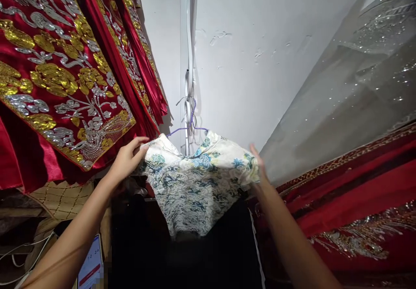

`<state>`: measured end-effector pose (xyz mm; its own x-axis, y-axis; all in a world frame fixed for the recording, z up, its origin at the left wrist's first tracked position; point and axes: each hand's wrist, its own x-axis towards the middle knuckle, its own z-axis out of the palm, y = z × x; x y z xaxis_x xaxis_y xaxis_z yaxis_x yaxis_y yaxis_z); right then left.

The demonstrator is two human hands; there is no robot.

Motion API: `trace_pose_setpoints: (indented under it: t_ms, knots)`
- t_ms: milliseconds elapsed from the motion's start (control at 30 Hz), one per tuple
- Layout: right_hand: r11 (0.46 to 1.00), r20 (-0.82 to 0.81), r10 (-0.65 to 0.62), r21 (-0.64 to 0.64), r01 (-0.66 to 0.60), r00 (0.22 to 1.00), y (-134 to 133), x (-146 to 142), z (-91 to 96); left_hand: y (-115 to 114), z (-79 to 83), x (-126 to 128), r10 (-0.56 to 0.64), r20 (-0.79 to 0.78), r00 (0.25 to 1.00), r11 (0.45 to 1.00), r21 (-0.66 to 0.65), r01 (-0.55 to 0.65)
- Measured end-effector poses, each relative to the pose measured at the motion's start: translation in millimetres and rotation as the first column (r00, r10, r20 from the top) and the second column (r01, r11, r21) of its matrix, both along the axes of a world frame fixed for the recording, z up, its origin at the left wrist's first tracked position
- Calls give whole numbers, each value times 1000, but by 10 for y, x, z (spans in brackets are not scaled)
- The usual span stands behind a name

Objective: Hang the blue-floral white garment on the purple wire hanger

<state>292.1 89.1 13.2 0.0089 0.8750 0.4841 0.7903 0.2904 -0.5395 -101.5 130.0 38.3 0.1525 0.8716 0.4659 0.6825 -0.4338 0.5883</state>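
Observation:
A short-sleeved white top [188, 185] with a blue, green and grey floral pattern hangs in front of me on a purple wire hanger [191, 124]. My left hand [130, 157] pinches the edge of its left-side sleeve between thumb and fingers. At the opposite sleeve is my right hand [259, 167], smeared by motion and partly hidden by the cloth, so its grip cannot be made out. The hanger's hook is at a white vertical strip [189, 29] on the wall. Below the top's hem everything is black.
Red garments with gold and silver sequins [58, 76] hang at the left. Sheer, sparkling grey fabric [351, 89] and red embroidered cloth [367, 193] fill the right side. A lit phone [91, 263] and white cables [42, 241] lie low at the left, under my forearm.

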Motion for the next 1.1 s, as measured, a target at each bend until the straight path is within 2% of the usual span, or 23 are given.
trace_pose_setpoints:
  t_ms: [67,100,167,233,333,433,500,533,567,600,633,667,700,733,767,800,833,867,900,933,967,1033,1100]
  knots:
    - [996,-306,65,-38,-81,950,-93,75,101,31,-58,-92,34,38,999,999,11,-34]
    - [988,-495,98,-57,-144,864,-146,86,158,45,-60,-92,49,56,997,998,31,-50]
    - [975,-772,103,-48,-219,628,-234,66,280,53,3,-6,91,88,992,987,127,-102]
    - [988,-882,60,-15,-155,468,-288,26,404,16,132,153,120,116,986,955,259,-147]
    - [998,-935,8,28,52,355,-377,-33,536,-139,355,430,97,165,982,904,397,-156]
    - [986,-913,29,92,136,406,-632,-176,523,-367,524,685,-30,245,969,923,379,-67]
    - [983,-833,155,183,0,531,-891,-351,451,-518,592,826,-211,372,904,964,232,130]
    - [960,-744,280,226,-167,607,-1021,-450,410,-589,614,880,-286,468,836,958,122,259]
    - [889,-607,448,228,-396,656,-1134,-547,371,-659,627,918,-317,572,756,923,3,385]
    - [770,-456,616,179,-612,642,-1219,-633,337,-730,632,935,-301,665,684,866,-109,487]
    - [633,-324,749,90,-769,578,-1269,-699,309,-802,630,930,-256,733,631,802,-203,561]
    - [522,-233,830,-1,-853,508,-1277,-740,284,-877,624,901,-203,769,606,742,-283,608]
    - [472,-183,861,-61,-880,474,-1246,-754,261,-956,617,849,-165,774,611,682,-358,638]
    - [494,-165,850,-81,-865,501,-1177,-740,237,-1038,612,776,-152,754,640,625,-428,653]
    - [575,-164,800,-68,-815,578,-1077,-704,213,-1118,614,686,-159,709,687,576,-498,648]
    - [686,-170,713,-35,-727,680,-957,-651,187,-1192,625,587,-181,640,747,541,-570,619]
    - [790,-175,605,10,-613,777,-826,-589,159,-1253,646,484,-211,554,805,532,-626,570]
    - [868,-181,494,48,-494,850,-695,-527,131,-1294,677,384,-241,464,852,554,-655,514]
    - [912,-189,410,73,-404,892,-573,-473,105,-1309,713,293,-269,377,886,599,-655,461]
    - [926,-201,376,69,-370,905,-468,-430,82,-1294,750,215,-289,292,912,664,-625,411]
    - [919,-223,390,33,-393,893,-383,-404,63,-1250,781,153,-301,201,932,736,-573,361]
    - [850,-330,472,-74,-521,817,-272,-398,38,-1096,811,78,-250,8,968,886,-401,232]
    - [790,-492,478,-122,-601,728,-205,-438,37,-910,783,62,-74,-119,990,991,-116,60]
